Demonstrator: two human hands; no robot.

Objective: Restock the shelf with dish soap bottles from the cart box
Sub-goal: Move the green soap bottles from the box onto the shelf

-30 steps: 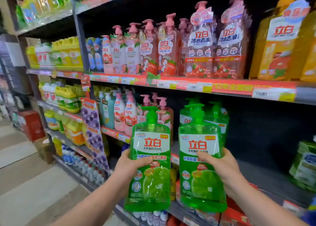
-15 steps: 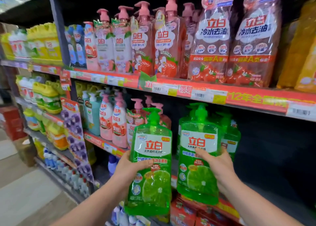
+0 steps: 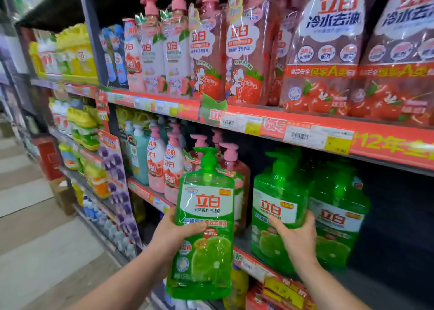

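My left hand point(image 3: 180, 231) grips a green pump bottle of dish soap point(image 3: 206, 220) by its left side, holding it upright in front of the middle shelf point(image 3: 256, 261). My right hand point(image 3: 297, 235) holds a second green bottle point(image 3: 276, 206) by its right side; that bottle stands over the shelf board beside another green bottle point(image 3: 338, 218) on the shelf. Whether its base rests on the board I cannot tell. The cart box is out of view.
Pink pump bottles point(image 3: 162, 166) stand to the left on the same shelf. The upper shelf point(image 3: 305, 131) carries pink strawberry bottles and refill packs. To the right of the green bottles the shelf recess is dark. Yellow and green goods fill the far left bays beside the aisle floor point(image 3: 35, 239).
Both hands moved forward toward the shelf with their bottles. The right-hand bottle has gone in over the shelf board beside the green ones there. The view has closed in on the shelf.
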